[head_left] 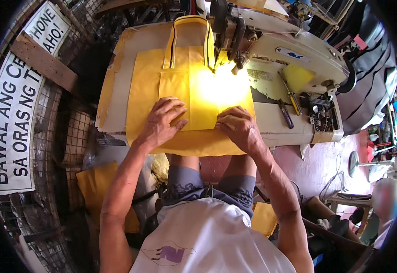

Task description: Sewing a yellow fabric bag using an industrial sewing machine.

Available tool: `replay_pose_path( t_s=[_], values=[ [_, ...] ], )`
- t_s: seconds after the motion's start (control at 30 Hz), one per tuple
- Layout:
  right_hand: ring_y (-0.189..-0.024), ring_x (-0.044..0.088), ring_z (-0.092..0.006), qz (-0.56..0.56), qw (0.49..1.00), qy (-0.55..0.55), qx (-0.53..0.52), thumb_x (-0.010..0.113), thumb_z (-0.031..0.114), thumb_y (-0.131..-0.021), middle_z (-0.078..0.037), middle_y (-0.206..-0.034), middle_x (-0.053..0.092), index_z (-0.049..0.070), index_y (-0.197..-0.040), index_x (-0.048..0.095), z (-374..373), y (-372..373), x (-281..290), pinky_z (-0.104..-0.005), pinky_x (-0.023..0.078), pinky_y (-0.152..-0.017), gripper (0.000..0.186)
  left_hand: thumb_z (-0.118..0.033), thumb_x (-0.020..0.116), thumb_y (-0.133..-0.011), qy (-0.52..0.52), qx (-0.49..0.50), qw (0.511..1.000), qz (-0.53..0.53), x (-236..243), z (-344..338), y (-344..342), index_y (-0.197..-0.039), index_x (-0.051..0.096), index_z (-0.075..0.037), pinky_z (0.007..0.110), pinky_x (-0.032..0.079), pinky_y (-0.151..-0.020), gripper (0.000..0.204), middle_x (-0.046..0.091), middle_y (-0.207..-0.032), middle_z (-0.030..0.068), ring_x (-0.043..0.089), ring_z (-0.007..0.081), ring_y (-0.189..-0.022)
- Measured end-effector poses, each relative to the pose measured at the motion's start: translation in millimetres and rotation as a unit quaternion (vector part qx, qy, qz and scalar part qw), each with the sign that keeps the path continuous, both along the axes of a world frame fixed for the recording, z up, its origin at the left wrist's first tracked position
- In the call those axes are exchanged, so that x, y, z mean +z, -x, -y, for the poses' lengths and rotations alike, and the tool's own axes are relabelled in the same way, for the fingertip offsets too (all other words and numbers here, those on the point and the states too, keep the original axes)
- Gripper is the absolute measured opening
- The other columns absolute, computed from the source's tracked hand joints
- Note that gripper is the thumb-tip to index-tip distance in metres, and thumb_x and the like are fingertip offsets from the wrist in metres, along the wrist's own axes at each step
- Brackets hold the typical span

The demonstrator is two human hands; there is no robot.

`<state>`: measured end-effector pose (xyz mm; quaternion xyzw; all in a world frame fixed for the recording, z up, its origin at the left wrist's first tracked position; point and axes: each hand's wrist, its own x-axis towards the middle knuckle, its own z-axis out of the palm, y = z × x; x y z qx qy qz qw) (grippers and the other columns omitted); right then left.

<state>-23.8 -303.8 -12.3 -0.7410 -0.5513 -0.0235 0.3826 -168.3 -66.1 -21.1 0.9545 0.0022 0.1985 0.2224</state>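
Observation:
A yellow fabric bag piece [144, 82] with a striped strap [171, 41] lies across the sewing table [109, 91]. My left hand [164, 119] rests on it left of a sewn-on panel, fingers slightly bent and thumb apart. My right hand [237, 125] pinches the fabric along its lower, folded band, fingers curled. Above them stands the sewing machine [294, 54], its needle area by the strap's right end; a bright light washes out the cloth there.
A screwdriver [294, 102], snips [285, 113] and a tray of small metal parts [321, 118] lie at the right. A wire grid with signs [12, 127] is on the left, yellow pieces [93, 182] below. Another person [385, 204] sits at lower right.

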Motion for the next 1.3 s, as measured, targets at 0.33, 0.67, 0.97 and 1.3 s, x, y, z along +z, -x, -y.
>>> replay_pose_path(
  t_s=[0.33,0.67,0.97,1.3],
  values=[
    [-0.094,0.063,-0.0278,-0.024,1.0,0.007,0.007,0.076,0.015,-0.08,-0.008,-0.096,0.069,0.006,-0.093,0.074,0.4,-0.8,1.8,-0.0395,0.052,-0.086,0.016,-0.044,0.08,-0.078,-0.035,-0.03,0.999,-0.015,3.4,1.1,2.5,-0.112,0.074,-0.007,0.041,0.041,-0.111,0.05,0.062,-0.123,0.0044,0.049,0.0265,-0.126],
    [-0.091,0.068,-0.0271,0.068,0.997,0.005,-0.021,0.079,0.01,-0.077,-0.01,-0.098,0.071,0.004,-0.094,0.075,-3.2,6.8,-1.6,-0.0375,0.056,-0.081,0.018,-0.033,0.077,-0.082,-0.062,-0.046,0.997,0.026,-1.7,3.6,6.8,-0.109,0.074,-0.009,0.042,0.042,-0.109,0.036,0.063,-0.115,0.0035,0.05,0.0264,-0.124],
    [-0.093,0.07,-0.0279,0.25,0.965,0.044,0.065,0.068,0.01,-0.077,-0.012,-0.103,0.07,0.002,-0.107,0.069,2.3,-6.3,0.7,-0.0378,0.058,-0.079,0.031,-0.021,0.072,-0.086,-0.176,-0.079,0.978,0.076,-2.7,8.2,6.1,-0.103,0.07,-0.001,0.041,0.047,-0.104,0.026,0.061,-0.101,0.0115,0.061,0.0271,-0.107],
    [-0.095,0.069,-0.0266,0.321,0.937,0.081,0.113,0.066,0.012,-0.075,-0.014,-0.105,0.067,-0.005,-0.112,0.065,5.0,-14.0,1.5,-0.0364,0.058,-0.081,0.041,-0.013,0.062,-0.083,-0.31,-0.169,0.934,0.052,12.4,-7.1,4.8,-0.11,0.067,0.005,0.038,0.053,-0.095,0.032,0.061,-0.101,0.013,0.062,0.0278,-0.103]
  ],
)
